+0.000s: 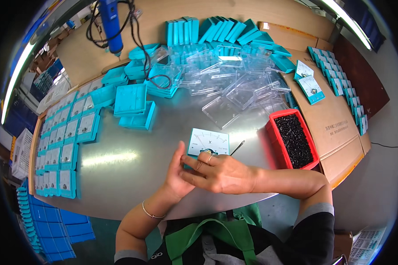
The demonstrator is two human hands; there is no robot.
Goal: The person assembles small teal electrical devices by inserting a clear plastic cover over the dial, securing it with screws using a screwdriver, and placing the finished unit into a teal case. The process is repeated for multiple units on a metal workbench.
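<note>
A panel meter (pixel 209 140) with a white dial and teal base lies face up on the metal table, just beyond my hands. My left hand (pixel 177 176) is at its lower left corner, thumb raised and apart, the other fingers hidden behind my right hand. Across the meter's near edge reaches my right hand (pixel 227 173), a ring on one finger, its fingers bent together against my left hand. Whatever those fingertips hold, if anything, is hidden. A thin dark-tipped tool (pixel 238 147) lies right of the meter. Beside it stands a red bin (pixel 315 152) of small black parts (pixel 295 140).
Clear plastic covers (pixel 223 111) and teal cases (pixel 181 31) are heaped at the back. Rows of teal meter units (pixel 67 154) fill the left side. A blue electric screwdriver (pixel 110 26) hangs upper left. Cardboard (pixel 336 128) on the right carries more meters (pixel 311 88).
</note>
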